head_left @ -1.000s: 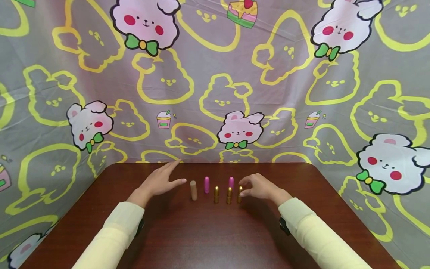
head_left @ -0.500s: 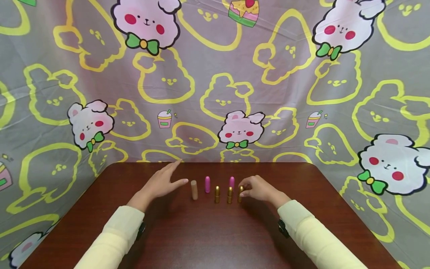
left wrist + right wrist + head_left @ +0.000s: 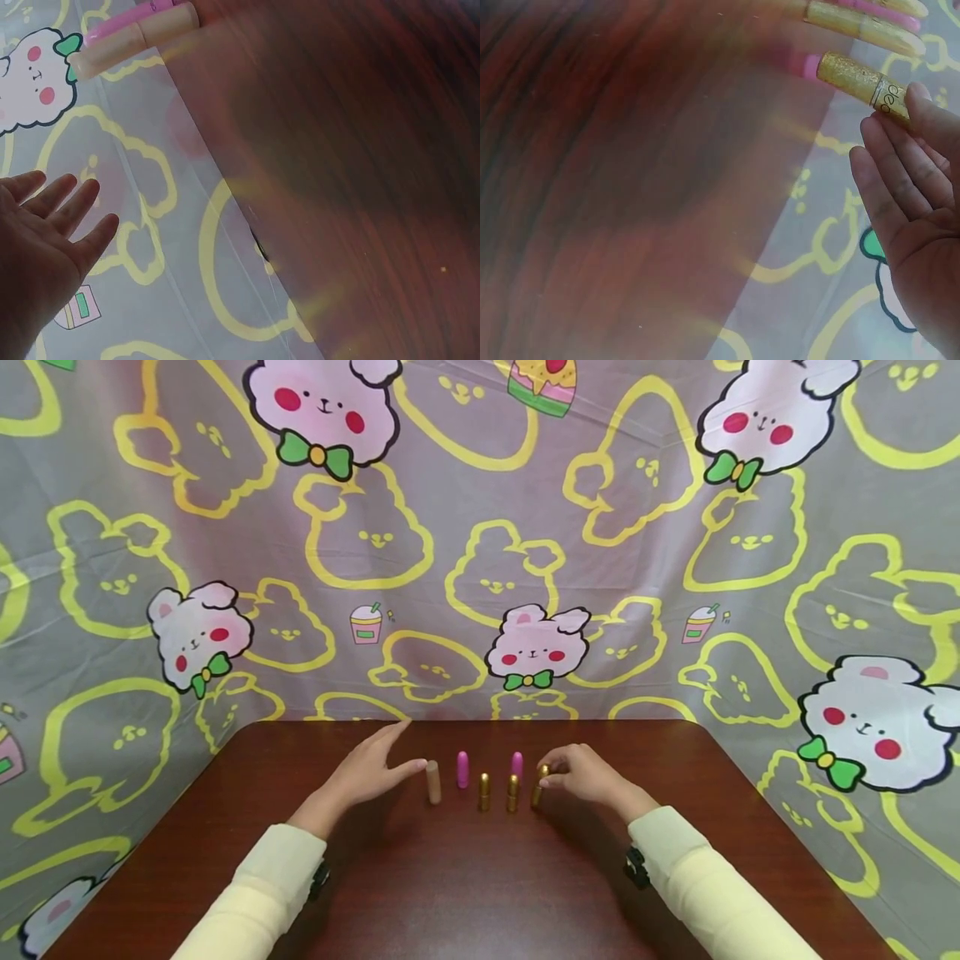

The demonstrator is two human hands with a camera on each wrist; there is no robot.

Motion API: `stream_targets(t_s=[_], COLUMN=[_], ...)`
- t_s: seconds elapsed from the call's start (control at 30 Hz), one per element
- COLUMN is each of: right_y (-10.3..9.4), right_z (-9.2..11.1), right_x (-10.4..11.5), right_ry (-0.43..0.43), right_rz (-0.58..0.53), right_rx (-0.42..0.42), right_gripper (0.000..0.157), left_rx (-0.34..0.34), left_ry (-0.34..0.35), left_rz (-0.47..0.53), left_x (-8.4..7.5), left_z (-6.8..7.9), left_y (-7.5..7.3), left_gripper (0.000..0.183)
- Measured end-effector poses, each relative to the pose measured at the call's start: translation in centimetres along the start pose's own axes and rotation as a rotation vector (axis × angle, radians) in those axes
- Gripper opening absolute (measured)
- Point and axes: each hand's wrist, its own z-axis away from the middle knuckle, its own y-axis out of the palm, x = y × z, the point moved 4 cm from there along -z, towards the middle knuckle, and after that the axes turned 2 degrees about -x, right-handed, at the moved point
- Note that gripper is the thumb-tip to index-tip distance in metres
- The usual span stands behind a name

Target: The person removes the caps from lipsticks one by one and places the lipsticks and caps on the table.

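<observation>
My right hand [image 3: 588,775] pinches a gold bullet-shaped lipstick tube [image 3: 537,796] near its top between thumb and fingers. In the right wrist view this gold tube [image 3: 853,78] has dark lettering, and pink shows at its lower end. It leans slightly in the head view. Two more gold tubes [image 3: 484,793] stand upright to its left, with two pink tubes [image 3: 462,770] behind. Over the table's left side my left hand [image 3: 367,768] is spread with straight fingers, holding nothing. Its thumb tip comes right at the top of a beige tube [image 3: 433,785], which stands at the row's left end.
The tubes stand on a dark brown wooden table [image 3: 480,885], toward its far edge. Behind and along the sides hangs a grey cloth [image 3: 645,560] printed with rabbits and yellow outlines. Both forearms wear pale yellow sleeves [image 3: 712,877], with a black wrist device [image 3: 637,868] visible.
My right hand has shifted slightly right, and the gold tube it pinches has gone from upright to a slight lean. My left hand has moved a little right, its thumb closer to the beige tube.
</observation>
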Motion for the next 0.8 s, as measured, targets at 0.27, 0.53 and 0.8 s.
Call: stream_targets(t_s=[0.27,0.53,0.8], right_y=[-2.1,-3.7,-4.5], right_z=[0.1,0.5,0.7], right_x=[0.3,0.8,1.4], right_ry=[0.054,0.07,0.077], right_rz=[-0.07,-0.175,-0.299], right_rx=[-0.075,-0.167,-0.225], right_gripper=[0.016,0.018,0.024], left_rx=[-0.022,-0.08,-0.173], left_ry=[0.021,0.079,0.145], left_rz=[0.063,0.126,0.185], left_x=[-1.0,-2.2,-3.6], left_z=[-0.1,-0.3,-0.6], left_y=[0.2,0.2,0.3], left_gripper=[0.085,0.078,0.067])
